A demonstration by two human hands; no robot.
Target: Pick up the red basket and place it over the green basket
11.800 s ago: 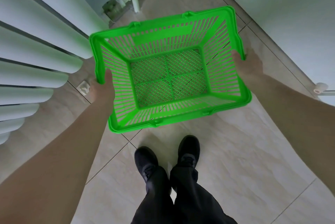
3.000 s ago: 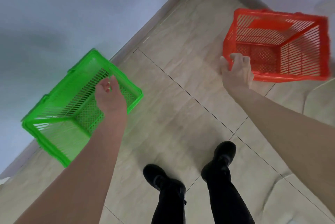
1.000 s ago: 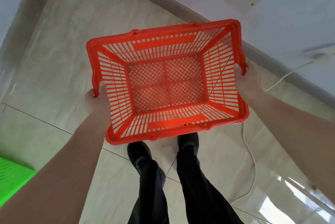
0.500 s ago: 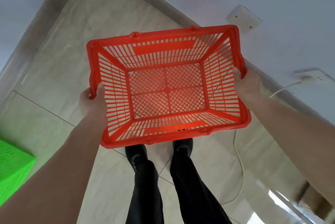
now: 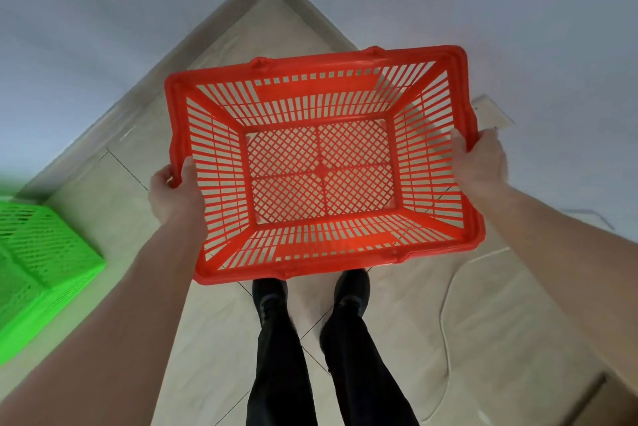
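I see the red basket (image 5: pixel 321 166) at frame centre, held above the floor (image 5: pixel 483 322); left hand (image 5: pixel 174 194) and right hand (image 5: pixel 480 159) grip its side rims. Green basket (image 5: pixel 41 260) lies lower left.

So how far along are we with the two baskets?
The green basket already sits on the floor by the wall. The red basket, nothing in it, is in hand: left hand and right hand grip its side rims, off the floor. Left, seemingly: setting it down.
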